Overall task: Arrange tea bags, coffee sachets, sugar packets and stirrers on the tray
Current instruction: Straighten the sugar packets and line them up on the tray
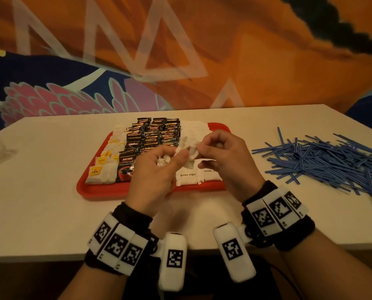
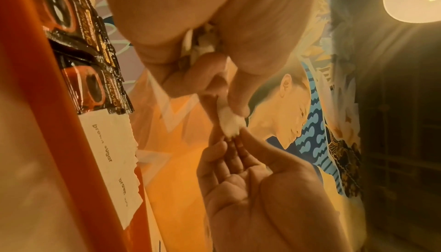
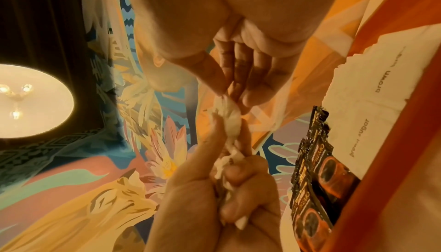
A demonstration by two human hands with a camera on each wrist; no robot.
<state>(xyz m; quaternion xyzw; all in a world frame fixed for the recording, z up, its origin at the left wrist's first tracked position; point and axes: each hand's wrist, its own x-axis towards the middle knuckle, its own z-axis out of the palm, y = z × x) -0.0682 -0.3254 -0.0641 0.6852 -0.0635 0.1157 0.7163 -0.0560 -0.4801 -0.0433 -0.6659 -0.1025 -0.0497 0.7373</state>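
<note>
Your red tray (image 1: 98, 191) sits mid-table with bare tabletop (image 1: 51, 213) between its near rim and the table's near edge; its right end is well apart from the loose heap of blue stirrers (image 1: 323, 163), too many to count. On the tray run 3 bands: tea bags (image 1: 104, 167) left, black coffee sachets (image 1: 152, 135) centre, white brown-sugar packets (image 1: 188, 177) right, exact counts unclear. Both your hands hover above the tray's near half, raised off it. Your left hand (image 1: 152, 169) curls its fingers around 1 crumpled white paper scrap (image 1: 186, 151), and your right hand (image 1: 221, 154) pinches its other end between thumb and fingertips.
</note>
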